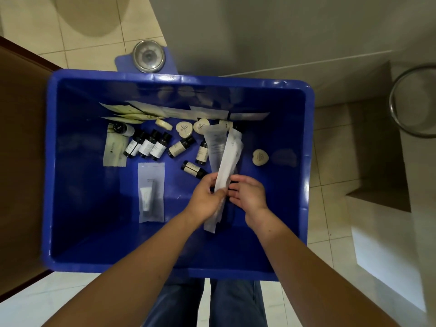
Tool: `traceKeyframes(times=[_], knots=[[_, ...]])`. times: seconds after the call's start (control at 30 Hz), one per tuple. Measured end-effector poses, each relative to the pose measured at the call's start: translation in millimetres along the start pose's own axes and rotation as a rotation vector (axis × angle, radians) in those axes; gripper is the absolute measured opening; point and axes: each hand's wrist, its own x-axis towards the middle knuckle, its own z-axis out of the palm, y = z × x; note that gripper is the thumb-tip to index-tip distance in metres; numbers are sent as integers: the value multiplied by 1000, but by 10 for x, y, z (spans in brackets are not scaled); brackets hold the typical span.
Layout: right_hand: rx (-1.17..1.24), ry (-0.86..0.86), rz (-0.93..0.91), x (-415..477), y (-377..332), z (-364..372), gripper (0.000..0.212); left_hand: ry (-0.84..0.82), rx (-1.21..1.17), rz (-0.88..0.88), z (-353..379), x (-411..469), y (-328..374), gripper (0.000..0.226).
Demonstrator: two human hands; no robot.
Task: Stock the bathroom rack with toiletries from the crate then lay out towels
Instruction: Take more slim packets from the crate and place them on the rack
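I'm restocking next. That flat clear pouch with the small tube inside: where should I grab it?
Probably pinch the pouch at its far short end, from above. It lies flat on the crate floor, bare floor around it; the tube fills the near half, leaving thin empty film at the far end.

I count one blue crate (179, 79), at least eight small dark bottles (147, 145), three heart-shaped soaps (260, 157), one clear pouch (151, 192) with a tube, and one pale sachet (114, 152) lying alone. My left grip (207, 197) pinches at least two long white packets (227, 156); the far sachets (165, 112) overlap too much to count.
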Motion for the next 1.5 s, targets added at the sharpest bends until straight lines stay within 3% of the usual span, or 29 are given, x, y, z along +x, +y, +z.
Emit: traceKeyframes(times=[0.63,0.7,0.77,0.83,0.9,0.97,1.1,1.3,1.4,1.5], knots=[[-44,42,-216,-1387,-411,-193,22,-186,11,19,-427,-1115,1064,27],[-95,131,-329,-1573,-469,-228,35,-233,74,40,-480,-1241,1204,29],[-251,256,-552,-1774,-526,-293,54,-293,194,100,-533,-1363,1362,31],[-527,336,-763,-1947,-596,-387,61,-362,362,191,-583,-1467,1527,32],[-839,346,-865,-2092,-696,-493,53,-420,527,282,-626,-1550,1712,29],[-1068,335,-854,-2253,-805,-587,46,-471,672,370,-666,-1633,1925,29],[-1256,403,-838,-2522,-916,-720,11,-551,933,519,-679,-1774,2260,33],[-1044,214,-741,-2801,-771,-1039,10,-485,1259,719,-516,-1928,2573,27],[-815,250,-688,-2888,-620,-1214,10,-323,1384,904,-319,-1988,2662,32],[-541,324,-640,-3019,-473,-1394,15,-179,1336,1113,-45,-2092,2680,48]])
